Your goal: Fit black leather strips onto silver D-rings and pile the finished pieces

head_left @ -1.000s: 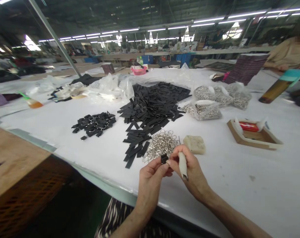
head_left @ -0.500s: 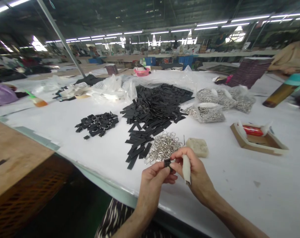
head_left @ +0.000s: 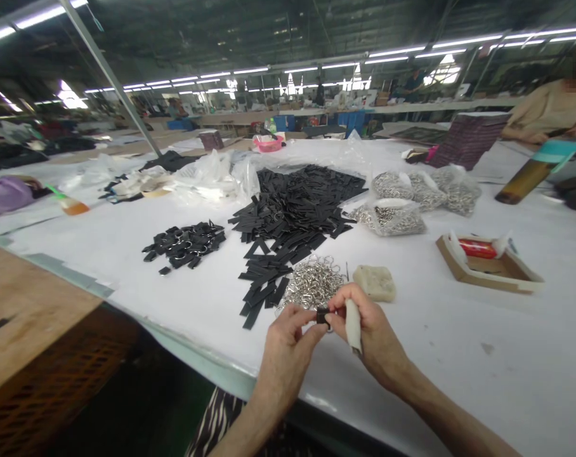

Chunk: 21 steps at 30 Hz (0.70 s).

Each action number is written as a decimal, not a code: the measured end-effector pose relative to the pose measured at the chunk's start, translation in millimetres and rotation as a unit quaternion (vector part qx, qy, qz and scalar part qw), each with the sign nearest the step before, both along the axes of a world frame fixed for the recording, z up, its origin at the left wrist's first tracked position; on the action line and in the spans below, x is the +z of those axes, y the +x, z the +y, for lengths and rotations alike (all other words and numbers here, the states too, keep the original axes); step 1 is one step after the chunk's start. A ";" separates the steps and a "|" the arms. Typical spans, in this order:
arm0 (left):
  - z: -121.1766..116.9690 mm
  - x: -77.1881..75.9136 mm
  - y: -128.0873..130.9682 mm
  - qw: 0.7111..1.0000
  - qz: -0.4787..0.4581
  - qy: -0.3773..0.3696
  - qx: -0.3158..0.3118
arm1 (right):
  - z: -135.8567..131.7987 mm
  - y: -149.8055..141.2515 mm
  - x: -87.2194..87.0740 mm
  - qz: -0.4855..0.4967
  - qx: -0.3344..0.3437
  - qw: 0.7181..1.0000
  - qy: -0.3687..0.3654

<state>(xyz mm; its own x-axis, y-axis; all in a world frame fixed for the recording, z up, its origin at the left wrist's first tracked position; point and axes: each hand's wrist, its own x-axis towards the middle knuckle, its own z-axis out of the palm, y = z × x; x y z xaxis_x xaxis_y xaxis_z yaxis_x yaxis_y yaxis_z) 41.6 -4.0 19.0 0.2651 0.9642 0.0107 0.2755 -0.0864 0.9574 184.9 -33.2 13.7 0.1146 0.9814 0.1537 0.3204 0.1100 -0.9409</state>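
Between my two hands is a small folded black strip (head_left: 322,315), with a bit of metal ring showing at its lower edge. My left hand (head_left: 288,346) pinches its left side with thumb and fingertips. My right hand (head_left: 368,327) grips its right side, and a tool with a pale wrapped handle (head_left: 353,325) is tucked in that hand. Just beyond the fingers lies a heap of metal rings (head_left: 314,282). Loose black strips (head_left: 262,292) spread to its left, running back into a large pile of strips (head_left: 307,197).
Folded black pieces with rings (head_left: 186,244) lie left. A pale block (head_left: 374,283) stands beside the rings. Bagged rings (head_left: 392,217), an open cardboard box (head_left: 490,279) and a bottle (head_left: 535,172) are at right. A person (head_left: 549,114) is across the table.
The fingers of my left hand have straightened a little and shifted on the folded strip. My right hand keeps its grip. The whole view has shifted slightly.
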 end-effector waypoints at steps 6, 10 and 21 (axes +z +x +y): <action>3.5 0.6 0.5 0.970 -0.109 -0.199 -0.090 | -0.8 -3.0 -1.4 0.013 0.009 1.000 -0.015; 3.4 -1.3 2.2 0.953 -0.153 -0.251 -0.079 | 0.0 -5.3 -6.0 0.010 0.013 1.000 -0.025; -0.1 -6.1 3.5 0.947 -0.190 -0.255 -0.040 | -0.1 -8.5 -8.1 0.017 -0.004 0.999 -0.041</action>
